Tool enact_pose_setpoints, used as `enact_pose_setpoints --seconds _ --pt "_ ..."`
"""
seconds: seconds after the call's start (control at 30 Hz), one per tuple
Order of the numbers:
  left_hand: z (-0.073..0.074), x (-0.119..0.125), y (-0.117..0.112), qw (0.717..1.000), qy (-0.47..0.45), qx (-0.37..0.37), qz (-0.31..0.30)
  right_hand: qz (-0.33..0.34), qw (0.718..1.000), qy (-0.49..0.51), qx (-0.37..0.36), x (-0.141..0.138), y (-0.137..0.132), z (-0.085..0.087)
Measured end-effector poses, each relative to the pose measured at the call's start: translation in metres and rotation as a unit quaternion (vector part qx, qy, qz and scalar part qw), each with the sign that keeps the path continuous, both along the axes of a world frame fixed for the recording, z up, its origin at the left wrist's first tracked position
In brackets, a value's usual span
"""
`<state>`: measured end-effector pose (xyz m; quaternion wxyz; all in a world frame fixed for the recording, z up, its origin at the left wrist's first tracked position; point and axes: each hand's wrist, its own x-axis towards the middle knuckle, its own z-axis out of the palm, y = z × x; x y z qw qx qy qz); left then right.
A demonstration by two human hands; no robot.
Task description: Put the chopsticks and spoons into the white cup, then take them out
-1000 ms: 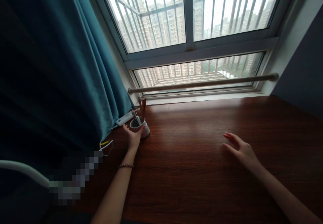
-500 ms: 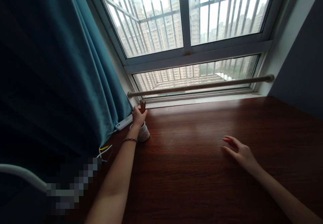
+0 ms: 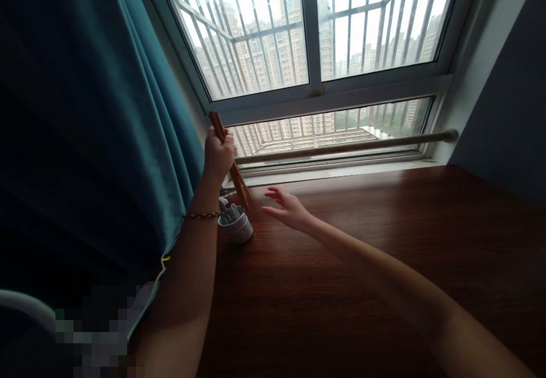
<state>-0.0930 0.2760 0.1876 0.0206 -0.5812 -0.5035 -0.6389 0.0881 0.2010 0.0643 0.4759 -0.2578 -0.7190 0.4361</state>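
My left hand [image 3: 219,153] is closed round a bundle of brown wooden chopsticks [image 3: 239,186], held slanting with the lower ends just above and to the right of a white holder [image 3: 237,229]. The holder stands upright on the dark wooden tabletop [image 3: 324,287], and several pale-handled utensils [image 3: 231,213] stick out of it; their kind cannot be made out. To the right of the chopsticks' lower ends is my right hand [image 3: 288,208], empty, its fingers apart and pointing left. It touches neither the chopsticks nor the holder.
A blue curtain [image 3: 149,116] hangs along the left side. Behind the table is a barred window with a horizontal rail [image 3: 350,149] across its lower part. A white cable [image 3: 157,281] runs at the left edge, by a blurred patch.
My left hand has lifted the chopsticks up out of the holder, and the utensils inside now show. My right hand has moved far left, close to the holder.
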Motion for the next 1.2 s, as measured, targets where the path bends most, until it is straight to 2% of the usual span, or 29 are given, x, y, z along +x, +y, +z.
enact_pose_setpoints --seconds 0.07,0.17,0.27,0.33,0.4,0.5,0.6,0.73,0.87,1.07,1.2 --pt "-0.015 0.021 0.001 0.998 -0.011 -0.051 -0.027 0.003 1.0 0.002 -0.03 -0.041 0.015 0.01" --pt "-0.048 0.023 -0.003 0.992 -0.032 -0.12 -0.031 -0.024 0.995 -0.023 -0.095 -0.079 0.03 -0.002" --pt "-0.074 -0.014 -0.021 0.986 -0.075 -0.144 0.037 -0.102 0.976 -0.079 -0.178 -0.093 0.036 -0.034" --pt "-0.088 -0.048 -0.039 0.974 -0.109 -0.167 0.107 -0.121 0.954 -0.132 -0.24 -0.094 0.037 -0.057" --pt "-0.103 -0.076 -0.054 0.956 -0.13 -0.224 0.135 -0.126 0.933 -0.181 -0.283 -0.096 0.035 -0.075" --pt "-0.126 -0.097 -0.064 0.927 -0.143 -0.326 0.117 -0.134 0.908 -0.241 -0.316 -0.103 0.029 -0.09" --pt "-0.143 -0.103 -0.059 0.9 -0.145 -0.403 0.08 -0.162 0.884 -0.288 -0.33 -0.118 0.025 -0.097" --pt "-0.157 -0.107 -0.048 0.887 -0.151 -0.433 0.054 -0.21 0.863 -0.327 -0.322 -0.138 0.021 -0.101" --pt "-0.166 -0.114 -0.041 0.894 -0.156 -0.418 0.034 -0.217 0.866 -0.355 -0.277 -0.148 0.011 -0.1" --pt "-0.17 -0.117 -0.041 0.909 -0.145 -0.389 0.034 -0.161 0.883 -0.398 -0.19 -0.137 -0.006 -0.095" --pt "-0.161 -0.113 -0.046 0.922 -0.118 -0.368 0.035 -0.114 0.897 -0.396 -0.163 -0.129 -0.003 -0.1"
